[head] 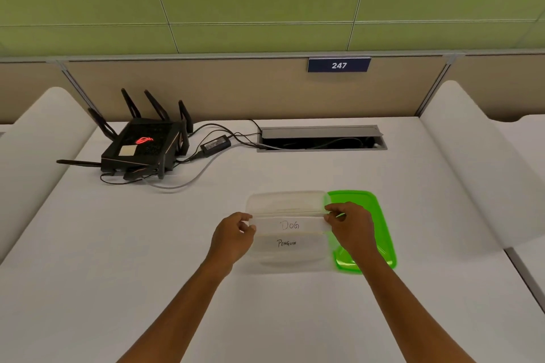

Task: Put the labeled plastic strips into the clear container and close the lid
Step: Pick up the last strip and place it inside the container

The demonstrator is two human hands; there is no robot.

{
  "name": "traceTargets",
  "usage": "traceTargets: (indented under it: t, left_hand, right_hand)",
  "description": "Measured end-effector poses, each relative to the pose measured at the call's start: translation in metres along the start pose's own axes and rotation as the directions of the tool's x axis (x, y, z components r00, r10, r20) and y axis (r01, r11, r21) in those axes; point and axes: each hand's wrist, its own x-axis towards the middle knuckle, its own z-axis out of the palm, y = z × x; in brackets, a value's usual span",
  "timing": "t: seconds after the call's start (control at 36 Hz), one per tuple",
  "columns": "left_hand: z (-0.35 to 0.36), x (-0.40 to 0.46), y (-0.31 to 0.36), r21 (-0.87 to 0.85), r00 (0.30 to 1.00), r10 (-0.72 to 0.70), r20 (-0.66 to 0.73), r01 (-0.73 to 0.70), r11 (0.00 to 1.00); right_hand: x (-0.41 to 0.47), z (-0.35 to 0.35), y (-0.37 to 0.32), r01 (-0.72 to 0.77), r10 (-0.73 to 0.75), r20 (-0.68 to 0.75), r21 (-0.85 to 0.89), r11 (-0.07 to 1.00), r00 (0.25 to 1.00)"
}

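Note:
A clear rectangular container (283, 200) sits open on the white table. A plastic strip labeled DOG (290, 225) is held over it by both ends: my left hand (234, 234) pinches the left end, my right hand (349, 222) pinches the right end. Just below it, inside the container, lies a strip labeled PENGUIN (287, 243). The green lid (380, 233) lies flat on the table, touching the container's right side, partly under my right hand.
A black router (141, 146) with antennas and cables stands at the back left. A power brick (215, 143) lies beside it. An open cable hatch (321, 138) is set in the table's back. White curved dividers flank both sides.

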Motion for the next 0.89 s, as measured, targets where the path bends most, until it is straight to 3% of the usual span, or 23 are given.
traceTargets:
  t: [0.11, 0.25, 0.47, 0.89]
  left_hand:
    - [0.006, -0.002, 0.0, 0.007, 0.986, -0.142, 0.088, 0.142, 0.99]
    - [0.012, -0.005, -0.002, -0.017, 0.966, -0.223, 0.13, 0.227, 0.974]
    - [0.016, -0.007, 0.007, -0.009, 0.946, -0.256, 0.196, 0.263, 0.965]
    - [0.027, -0.009, 0.019, 0.09, 0.909, -0.309, 0.281, 0.296, 0.951]
  right_hand:
    - [0.001, 0.005, 0.005, 0.015, -0.011, 0.082, -0.046, 0.999, 0.997]
    - [0.002, 0.01, 0.009, 0.018, 0.001, 0.171, -0.11, 0.994, 0.985]
    - [0.004, 0.008, 0.008, 0.016, 0.052, 0.223, -0.291, 0.957, 0.973]
    - [-0.005, 0.017, -0.003, -0.026, 0.141, 0.23, -0.441, 0.897, 0.963]
